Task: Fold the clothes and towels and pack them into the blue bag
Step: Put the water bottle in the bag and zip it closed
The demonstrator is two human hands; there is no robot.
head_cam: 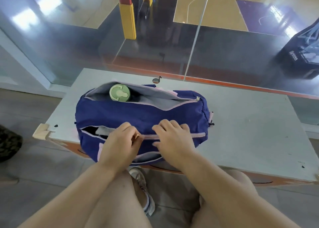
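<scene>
The blue bag [138, 113] with pink zips lies on a grey table [250, 132]. Its top compartment gapes open and shows a green bottle lid [119, 92] on grey lining. The front pocket is zipped along its right part; at its open left end grey and dark cloth [101, 130] peeks out. My left hand [119, 141] pinches the zip puller of that front pocket. To its right, my right hand [172, 136] presses flat on the bag over the shut stretch of zip.
A glass wall [195, 37] rises just behind the table, with a sports court far below. A wooden block [41, 130] sits at the table's left corner. My knees and a white shoe [143, 189] are under the near edge. A dark patterned object [8, 141] lies at far left.
</scene>
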